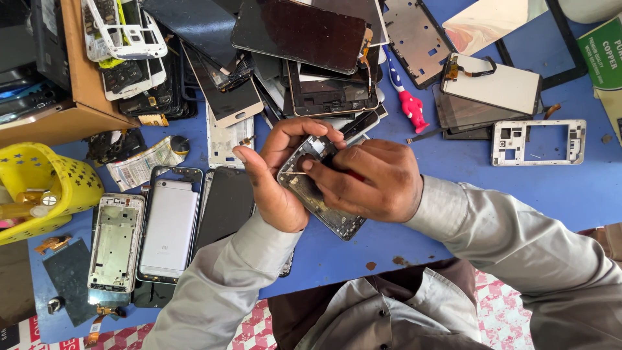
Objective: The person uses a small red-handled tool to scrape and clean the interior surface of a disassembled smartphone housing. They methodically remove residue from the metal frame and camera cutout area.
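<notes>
At frame centre, over the blue table [557,188], the left hand [275,175] is clamped around an opened phone body [317,194]. The right hand [369,181] pinches a thin tool against it, seemingly prying; steady pressure is needed. At far left, a yellow basket [61,178] holds small brass-coloured parts.

Long sleeves of a light grey shirt [492,240] are worn on both arms, buttoned cuffs closed at the wrists. Dark brown trousers [414,285] are seen beneath.
</notes>
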